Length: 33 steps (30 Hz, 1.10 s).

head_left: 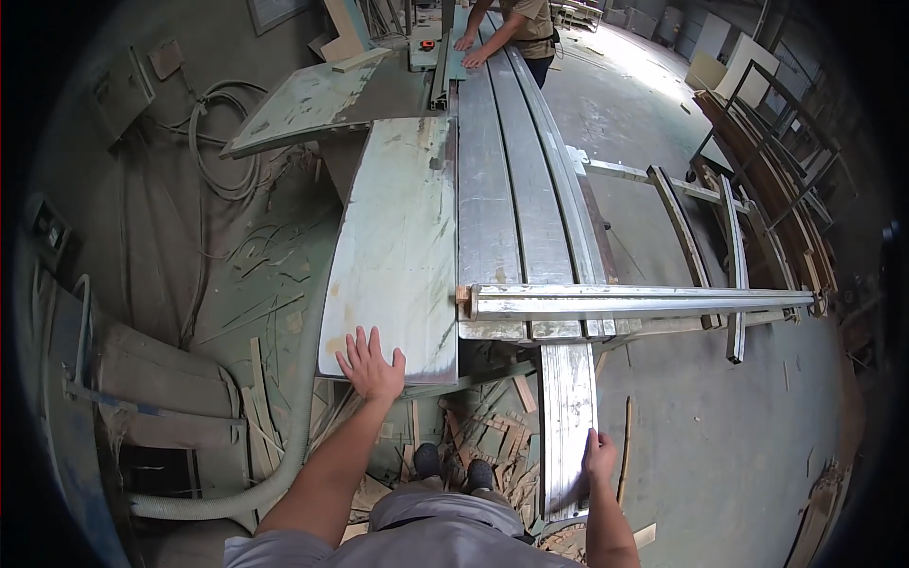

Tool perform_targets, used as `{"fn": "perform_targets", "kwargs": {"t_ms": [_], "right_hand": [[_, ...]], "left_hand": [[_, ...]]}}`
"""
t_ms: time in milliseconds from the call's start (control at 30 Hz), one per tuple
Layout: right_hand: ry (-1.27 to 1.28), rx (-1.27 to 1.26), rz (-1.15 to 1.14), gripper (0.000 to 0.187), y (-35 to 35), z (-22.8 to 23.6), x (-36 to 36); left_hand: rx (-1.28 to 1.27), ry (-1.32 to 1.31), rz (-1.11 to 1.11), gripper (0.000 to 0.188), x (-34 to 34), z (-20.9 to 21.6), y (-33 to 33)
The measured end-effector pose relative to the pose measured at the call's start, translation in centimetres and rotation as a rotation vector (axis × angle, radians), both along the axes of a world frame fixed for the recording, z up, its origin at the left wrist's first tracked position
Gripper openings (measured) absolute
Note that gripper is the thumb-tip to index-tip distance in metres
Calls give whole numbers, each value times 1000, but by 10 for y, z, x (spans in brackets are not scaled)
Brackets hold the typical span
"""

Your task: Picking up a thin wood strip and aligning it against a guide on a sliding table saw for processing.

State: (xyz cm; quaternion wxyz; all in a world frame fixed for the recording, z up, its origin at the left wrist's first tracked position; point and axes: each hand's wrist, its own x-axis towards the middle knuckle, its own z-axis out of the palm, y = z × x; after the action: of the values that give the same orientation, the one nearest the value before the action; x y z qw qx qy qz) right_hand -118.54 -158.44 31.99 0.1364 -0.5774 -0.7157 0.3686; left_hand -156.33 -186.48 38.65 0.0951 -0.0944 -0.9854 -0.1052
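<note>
My left hand (372, 364) lies flat with spread fingers near the front edge of a pale, worn table panel (393, 237). Nothing is held in it. At the lower right, my right hand (599, 457) is closed on the right edge of a long silver metal rail (568, 407). This rail runs out from beneath the near end of a grooved grey sliding table (492, 208). Some of my right fingers are hidden behind the edge. A silver crossbar fence (634, 301) lies across the sliding table, ahead of my right hand.
A co-worker (516, 28) leans over the table's far end, hands on a greenish board (458, 66). Wood offcuts (497, 435) litter the floor around my feet. A grey hose (298, 417) curves along the left. A metal support frame (682, 227) stands right, with stacked boards (772, 180) beyond.
</note>
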Motion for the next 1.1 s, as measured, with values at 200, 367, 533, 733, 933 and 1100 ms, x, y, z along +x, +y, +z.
{"fn": "perform_targets", "kwargs": {"t_ms": [200,367,533,733,933,1100], "right_hand": [[-16,48,-8,45,6,1,-8],[-53,86,-9,46,8,7,-21],[34,156,-49,43,19,0,-27],[325,333,-360,38,19,13,-34],[455,702,21,31,4,114,-116],[571,739,453,32,16,166,-207]], "left_hand": [[-4,-16,2,65,-10,4,6],[-8,-33,9,66,-19,8,9],[-21,-39,14,64,-31,11,17],[-31,-51,10,64,-45,13,22],[-34,-50,14,64,-59,12,28],[-44,-73,17,63,-66,14,35]]}}
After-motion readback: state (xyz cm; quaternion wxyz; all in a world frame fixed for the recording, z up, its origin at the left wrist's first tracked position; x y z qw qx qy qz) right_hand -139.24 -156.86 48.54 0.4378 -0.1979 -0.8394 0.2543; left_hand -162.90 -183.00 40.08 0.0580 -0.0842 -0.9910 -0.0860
